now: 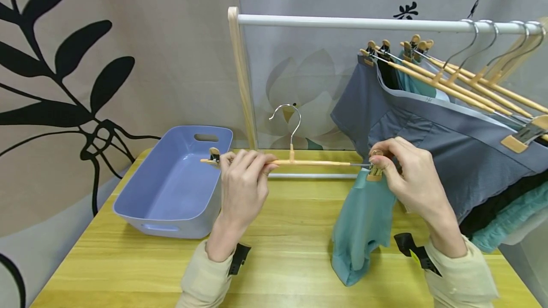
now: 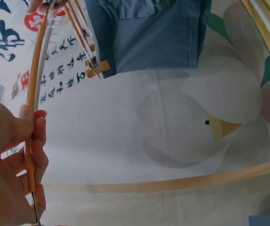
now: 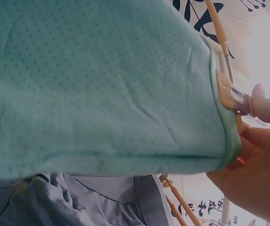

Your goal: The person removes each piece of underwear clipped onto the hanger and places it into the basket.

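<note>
The right hand point(image 1: 404, 170) pinches the right-hand clip point(image 1: 375, 174) of a wooden hanger point(image 1: 321, 162); the clip bites the teal garment's point(image 1: 361, 227) upper edge, so the cloth hangs over the table point(image 1: 278, 270). The left hand point(image 1: 245, 179) grips the bar, apparently steadying it. A blue basin point(image 1: 167, 189) sits left; a rack point(image 1: 342, 22) of clothes stands far right, before printed curtains point(image 1: 184, 37).

A lavender-blue bin point(image 1: 184, 226) with slotted handles sits at the left of the wood-grain tabletop point(image 1: 295, 260). A white rail point(image 1: 317, 22) bears wooden hangers point(image 1: 436, 84), a grey-blue garment point(image 1: 419, 127) foremost. Black leaves point(image 1: 83, 44) pattern the pale backdrop point(image 1: 184, 61).
</note>
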Available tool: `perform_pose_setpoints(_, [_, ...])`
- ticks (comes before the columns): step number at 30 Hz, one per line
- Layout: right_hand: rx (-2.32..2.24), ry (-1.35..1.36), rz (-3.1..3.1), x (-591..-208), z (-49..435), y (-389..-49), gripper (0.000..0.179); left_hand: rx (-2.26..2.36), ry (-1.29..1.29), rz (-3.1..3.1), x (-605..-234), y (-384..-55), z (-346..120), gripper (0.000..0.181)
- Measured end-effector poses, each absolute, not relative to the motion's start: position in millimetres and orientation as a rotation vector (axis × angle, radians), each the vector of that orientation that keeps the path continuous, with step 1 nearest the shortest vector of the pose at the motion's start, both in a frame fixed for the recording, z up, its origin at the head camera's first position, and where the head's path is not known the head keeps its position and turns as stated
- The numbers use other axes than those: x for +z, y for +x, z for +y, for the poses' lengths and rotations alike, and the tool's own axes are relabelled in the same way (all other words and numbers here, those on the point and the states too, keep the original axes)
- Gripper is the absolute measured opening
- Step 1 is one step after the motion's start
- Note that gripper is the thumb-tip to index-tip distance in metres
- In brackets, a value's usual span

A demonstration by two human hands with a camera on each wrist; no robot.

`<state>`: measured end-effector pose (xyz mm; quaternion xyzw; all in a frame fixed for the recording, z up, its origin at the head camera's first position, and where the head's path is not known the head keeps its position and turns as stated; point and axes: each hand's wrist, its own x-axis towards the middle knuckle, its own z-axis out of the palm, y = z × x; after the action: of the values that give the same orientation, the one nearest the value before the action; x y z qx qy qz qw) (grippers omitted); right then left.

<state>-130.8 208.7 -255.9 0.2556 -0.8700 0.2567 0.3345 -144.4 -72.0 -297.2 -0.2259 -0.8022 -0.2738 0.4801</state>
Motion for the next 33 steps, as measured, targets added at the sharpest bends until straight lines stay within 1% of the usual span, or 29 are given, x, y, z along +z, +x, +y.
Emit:
perform_pose_setpoints(9, [0.656,0.679,-2.217,-256.8,206.3,-132.1,0.008,-0.660,-0.551,-1.960,-294.4,-144.0,-74.1,0.008])
perform_pose_setpoints(16, [0.649,0.678,-2.201,-257.7,204.4,-132.8,0.012,-0.675,-0.546,-1.962,-291.6,-142.2,-75.4,0.013])
perform_pose_setpoints(22, [0.648,0.681,-2.182,-258.2,202.8,-133.2,0.014,-0.670,-0.543,-1.962,-291.6,-141.8,-76.8,0.013])
perform_pose_setpoints(30, [0.658,0.674,-2.162,-258.4,200.6,-133.5,0.007,-0.667,-0.546,-1.957,-290.8,-140.0,-77.4,0.013])
perform_pose_setpoints(33, [0.663,0.677,-2.150,-258.5,199.7,-133.9,0.008,-0.670,-0.543,-1.951,-290.2,-139.5,-77.9,0.013])
